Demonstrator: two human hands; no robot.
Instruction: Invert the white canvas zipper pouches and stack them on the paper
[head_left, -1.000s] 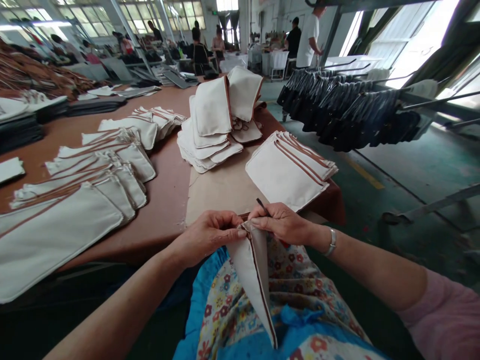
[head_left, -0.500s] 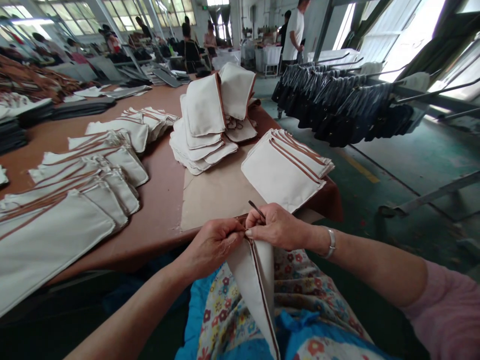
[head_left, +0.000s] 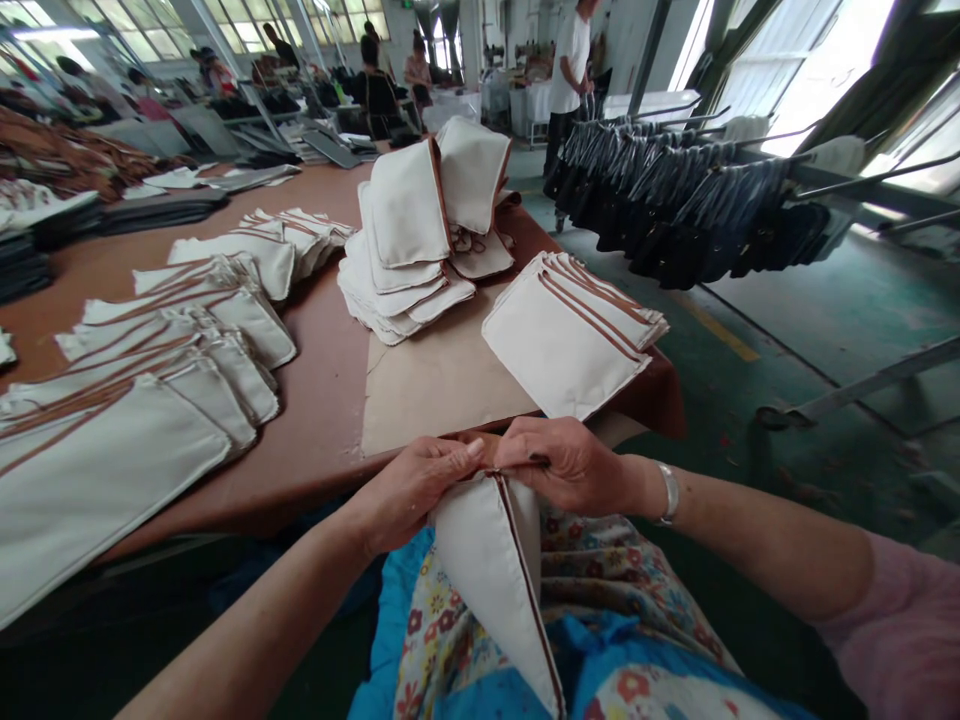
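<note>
Over my lap hangs a white pouch-like piece [head_left: 480, 555] with a dark brown trim line running down it, its top edge at the table's front. My left hand [head_left: 420, 488] is closed on the left of that top edge, thumb lying along it. On the right side of the same edge, my right hand [head_left: 574, 465] pinches with bent fingers. A thin dark tool [head_left: 538, 459] pokes out of the right fist; only its end shows, so its kind is unclear. The fingertips of the right hand are partly hidden.
Behind my hands lie a fanned stack of white brown-trimmed pieces [head_left: 566, 340] and a taller pile [head_left: 405, 215]. More pieces [head_left: 172, 400] spread along the left of the brown-covered table [head_left: 322, 390]. A rack of dark hanging items [head_left: 675, 210] stands right; people work farther back.
My right hand has turned and shifted slightly right, so the dark tool no longer sticks up. The left thumb has straightened, and the piece's top has opened out wider.
</note>
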